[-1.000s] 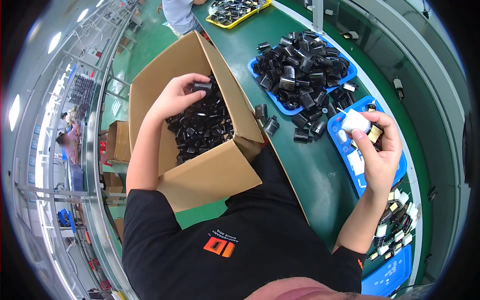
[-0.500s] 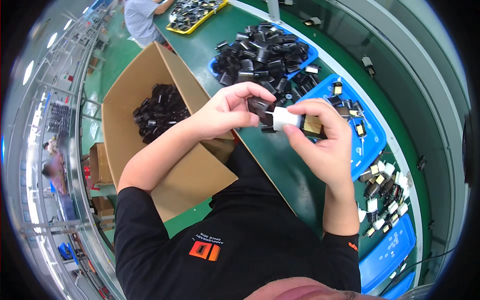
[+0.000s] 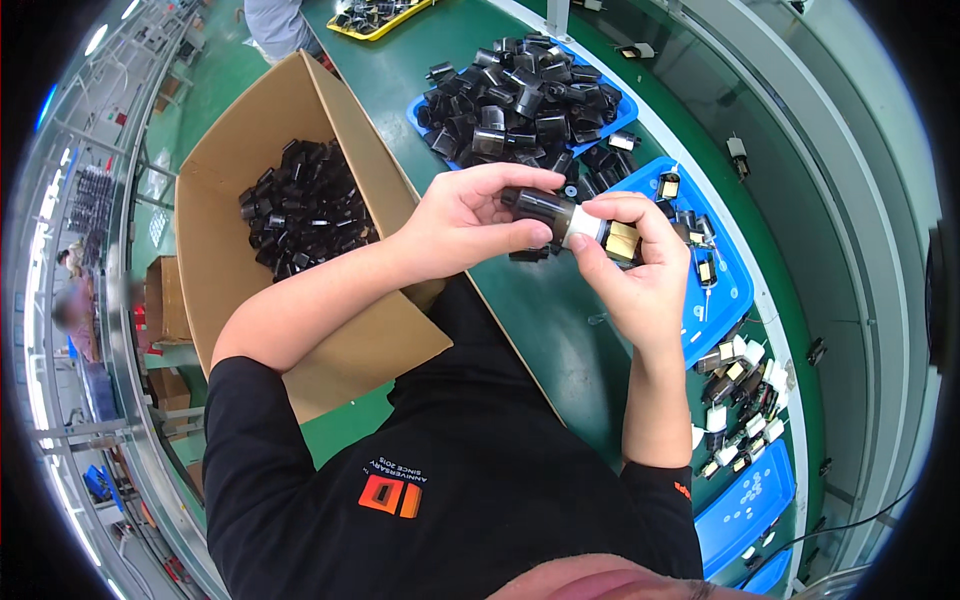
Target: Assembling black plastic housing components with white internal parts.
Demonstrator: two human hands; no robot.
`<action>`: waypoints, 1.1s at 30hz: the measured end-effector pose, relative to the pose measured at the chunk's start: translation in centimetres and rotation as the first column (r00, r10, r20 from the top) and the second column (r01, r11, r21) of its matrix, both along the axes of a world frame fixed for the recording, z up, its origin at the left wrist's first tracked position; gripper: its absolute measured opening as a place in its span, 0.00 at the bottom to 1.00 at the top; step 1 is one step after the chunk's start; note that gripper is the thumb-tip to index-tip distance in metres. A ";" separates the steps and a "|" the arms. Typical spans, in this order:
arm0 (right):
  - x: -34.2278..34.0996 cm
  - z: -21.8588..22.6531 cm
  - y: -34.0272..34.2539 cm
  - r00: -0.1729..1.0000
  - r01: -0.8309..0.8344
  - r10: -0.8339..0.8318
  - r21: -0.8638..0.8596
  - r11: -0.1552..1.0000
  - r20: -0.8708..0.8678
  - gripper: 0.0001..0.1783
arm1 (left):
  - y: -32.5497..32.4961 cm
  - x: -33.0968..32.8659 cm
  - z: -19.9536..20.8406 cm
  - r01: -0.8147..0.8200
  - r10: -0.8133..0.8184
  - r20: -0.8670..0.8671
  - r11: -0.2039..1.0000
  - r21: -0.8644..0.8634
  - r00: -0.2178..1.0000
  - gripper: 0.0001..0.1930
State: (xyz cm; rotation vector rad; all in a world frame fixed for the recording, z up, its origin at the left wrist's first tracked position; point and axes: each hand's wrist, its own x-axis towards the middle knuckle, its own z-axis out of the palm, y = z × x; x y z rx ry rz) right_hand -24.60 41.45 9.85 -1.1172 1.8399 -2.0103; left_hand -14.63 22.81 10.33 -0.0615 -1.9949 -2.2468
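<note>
Over the green table, my left hand [image 3: 462, 215] pinches a dark, see-through plastic cover [image 3: 540, 208] between thumb and fingers. Facing it, my right hand [image 3: 645, 275] grips a small black part with a white collar [image 3: 584, 224] and a gold-yellow label [image 3: 622, 240]. The cover's open end meets the white collar, in line with it; how deep the collar sits inside is hard to see. Behind both hands lies a heap of similar dark covers [image 3: 530, 95] in a blue tray.
At my left stands an open cardboard box [image 3: 225, 180] holding many dark pieces. A blue tray [image 3: 735, 280] with labelled parts lies on the right, near a pile of white-and-black parts [image 3: 750, 385] and another blue tray [image 3: 750, 500]. Far off are a yellow tray [image 3: 385, 22] and a person.
The cover has turned into line with the white collar and come up against it, hiding the thin white tip that showed before. Both hands keep their hold. The whole view has shifted slightly.
</note>
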 end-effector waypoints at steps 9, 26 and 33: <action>-1.6 -2.1 -0.5 0.860 -0.250 0.341 -0.270 0.930 0.380 0.12 | 1.3 0.0 0.9 0.001 -0.003 -0.024 0.996 -0.085 1.000 0.26; -2.4 -7.6 -1.8 0.338 -0.110 0.840 -0.868 0.484 0.425 0.14 | 5.6 -4.2 2.5 -0.363 -0.107 -0.621 0.730 -0.579 0.776 0.20; -2.1 -7.2 -1.6 0.403 -0.099 0.762 -0.804 0.586 0.507 0.13 | 5.4 -4.0 2.3 -0.398 -0.095 -0.619 0.689 -0.606 0.779 0.19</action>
